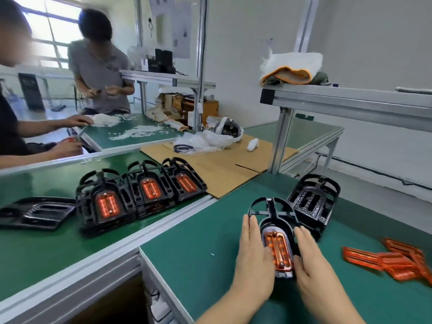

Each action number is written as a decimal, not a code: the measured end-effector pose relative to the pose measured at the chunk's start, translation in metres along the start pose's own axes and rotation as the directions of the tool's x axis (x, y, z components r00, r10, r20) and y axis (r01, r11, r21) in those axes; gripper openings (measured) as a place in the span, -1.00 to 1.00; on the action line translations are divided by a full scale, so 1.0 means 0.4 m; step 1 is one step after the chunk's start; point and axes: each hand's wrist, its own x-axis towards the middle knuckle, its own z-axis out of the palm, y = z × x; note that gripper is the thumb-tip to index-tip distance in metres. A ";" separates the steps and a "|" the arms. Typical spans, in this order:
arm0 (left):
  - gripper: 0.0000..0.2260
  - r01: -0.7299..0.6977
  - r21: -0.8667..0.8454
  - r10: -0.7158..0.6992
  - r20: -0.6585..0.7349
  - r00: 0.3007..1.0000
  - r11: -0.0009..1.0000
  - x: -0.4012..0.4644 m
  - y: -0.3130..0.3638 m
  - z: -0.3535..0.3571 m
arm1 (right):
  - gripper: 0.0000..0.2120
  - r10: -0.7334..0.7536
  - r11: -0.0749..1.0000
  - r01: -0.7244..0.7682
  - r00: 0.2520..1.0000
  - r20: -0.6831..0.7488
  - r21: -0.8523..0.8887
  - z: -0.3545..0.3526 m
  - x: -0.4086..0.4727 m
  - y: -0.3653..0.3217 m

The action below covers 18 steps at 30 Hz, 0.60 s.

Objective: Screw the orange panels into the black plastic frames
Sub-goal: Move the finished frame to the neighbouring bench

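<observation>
While both hands flank it at lower centre of the frame, a black plastic frame (pixel 273 216) lies flat on the green bench mat (pixel 191 260) w/ an orange panel (pixel 279 250) seated in its middle opening. The left hand (pixel 253 256) rests along the frame's left edge, fingers straight and held together, thumb laid at the panel's lower left. The right hand (pixel 312 260) lies along the right edge, fingers likewise extended, thumb near the panel's lower right corner; neither hand curls around anything. Just behind, to the upper right, an empty black frame (pixel 313 202) stands tilted on the mat, touching or nearly touching the one being worked on. Loose orange panels (pixel 388 260) lie in an overlapping heap at the right edge of the frame, well apart from the hands. At centre left, on the adjoining bench, three stacks of frames fitted w/ orange panels (pixel 142 192) sit side by side, w/ another black part (pixel 37 212) lying flat to their left. A flattened cardboard sheet (pixel 222 169) lies behind them. At upper left, two other people sit at a bench strewn w/ small white parts (pixel 131 129). Folded cloths (pixel 292 69) rest on an aluminium shelf (pixel 350 99) at upper right.
</observation>
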 end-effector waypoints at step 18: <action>-0.44 0.063 0.063 -0.024 -0.496 0.868 0.996 0.227 -0.134 -0.389 | -0.43 -0.243 0.952 0.204 0.957 0.159 0.227 0.262 0.344 -0.339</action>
